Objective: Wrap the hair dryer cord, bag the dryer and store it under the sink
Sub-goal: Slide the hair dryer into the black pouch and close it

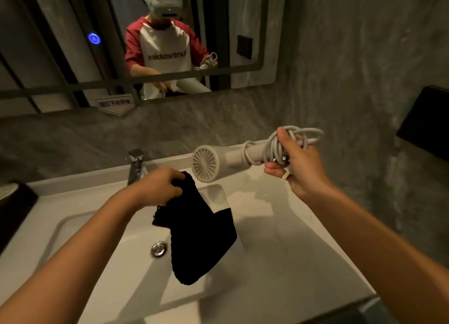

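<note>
Leftmost, at the frame's left edge, a dark box (14,207) sits on the white sink (303,238) surround, and a chrome faucet (136,164) stands at the back rim, left of centre. Below it, in the basin, lies the round metal drain (159,249). Just right of the faucet, the left hand (159,186) is closed around the bunched top of a black bag (201,238) — the bag hangs down over the basin, limp, its lower end above the drain's right side. Right of centre, the pale hair dryer (213,163) is held level above the sink's back edge, its round grille facing the camera. Its grey cord (274,148) is wound in loops about the handle. The right hand (301,168) grips that handle and the coiled cord together — thumb over the loops, fingers curled beneath. In the mirror (250,31) at upper centre, the person's reflection shows. At far right, a black fixture (427,119) hangs on the grey wall.
</note>
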